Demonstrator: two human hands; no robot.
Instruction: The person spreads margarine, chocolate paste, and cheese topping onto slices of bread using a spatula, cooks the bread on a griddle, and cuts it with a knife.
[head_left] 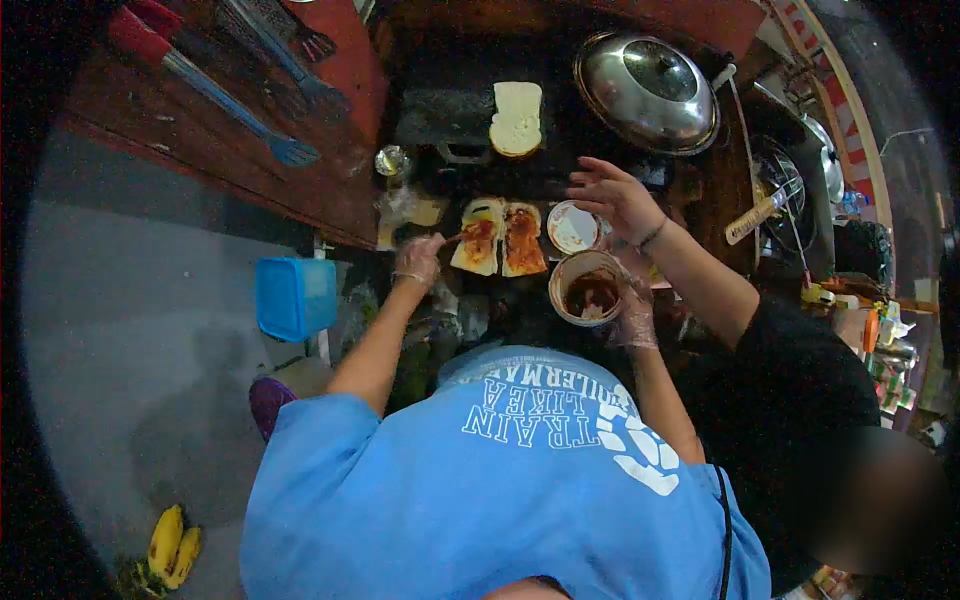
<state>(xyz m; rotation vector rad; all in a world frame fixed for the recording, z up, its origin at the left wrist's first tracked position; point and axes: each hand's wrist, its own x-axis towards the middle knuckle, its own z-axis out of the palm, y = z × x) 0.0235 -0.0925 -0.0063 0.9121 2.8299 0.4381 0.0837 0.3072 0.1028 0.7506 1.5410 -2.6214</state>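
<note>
Head view, from above: two slices of bread lie side by side by the front edge, the left slice (485, 262) and the right slice (525, 262). Red sauce (524, 232) is smeared on both. The left hand (418, 260), in a clear glove, has its fingers curled round a thin tool (455, 238) that points at the left slice. I can't tell what tool it is. The right hand (636, 305), gloved too, is bent round the side of a tub (570, 270) with more sauce inside. I can't see if the tub stands on something or hangs in the air.

I think the tub is the biggest worry. Another person's bare hand (612, 195), fingers spread, is just past it, by a white round lid (574, 228). If that arm swings back, it could bump the tub and the sauce could spill. A slippery glove could make the tub slide, too.

The bread looks soft, so a hard push with the tool could tear it or shove the two slices apart. Too much sauce could drip over the sides. Farther back, more bread (517, 118) sits on a dark plate (435, 120). If that plate is hot and nobody looks, the bread could burn.
</note>
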